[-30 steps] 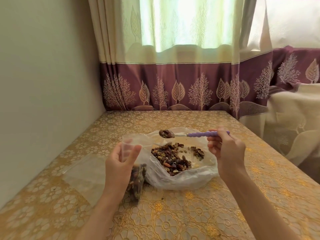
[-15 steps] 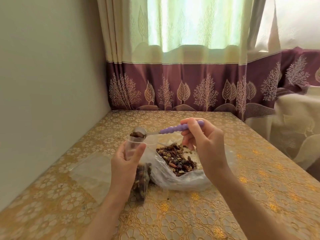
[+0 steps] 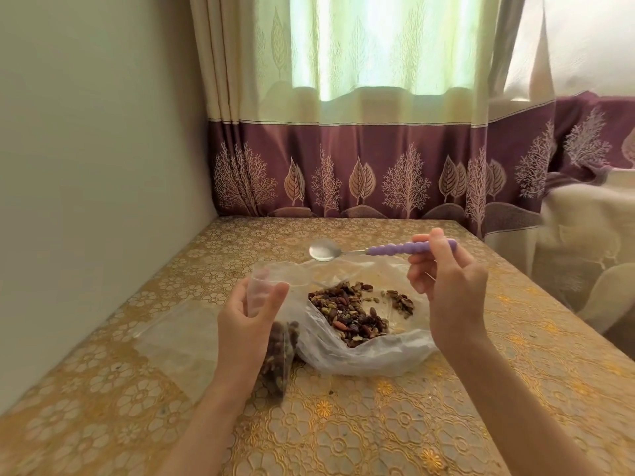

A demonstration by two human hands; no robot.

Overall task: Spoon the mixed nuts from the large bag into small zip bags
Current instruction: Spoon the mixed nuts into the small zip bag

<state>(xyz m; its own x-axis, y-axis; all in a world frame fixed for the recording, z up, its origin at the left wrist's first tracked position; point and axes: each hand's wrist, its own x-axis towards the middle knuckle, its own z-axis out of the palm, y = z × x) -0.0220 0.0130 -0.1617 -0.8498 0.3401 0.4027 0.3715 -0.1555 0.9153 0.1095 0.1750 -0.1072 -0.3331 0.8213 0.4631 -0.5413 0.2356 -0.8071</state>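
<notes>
Place: a room in a home, as far as I can judge from my feed.
Window: daylight comes through a cream curtain with a plum border of trees and leaves.
Table: I am looking down at a table under a gold floral cover, pushed into the corner against a plain pale wall.
Right side: more cream, leaf-patterned fabric is draped just beside the table; I cannot tell what it covers.
Work: bare hands, a household spoon, loose nuts. Nothing industrial.
</notes>
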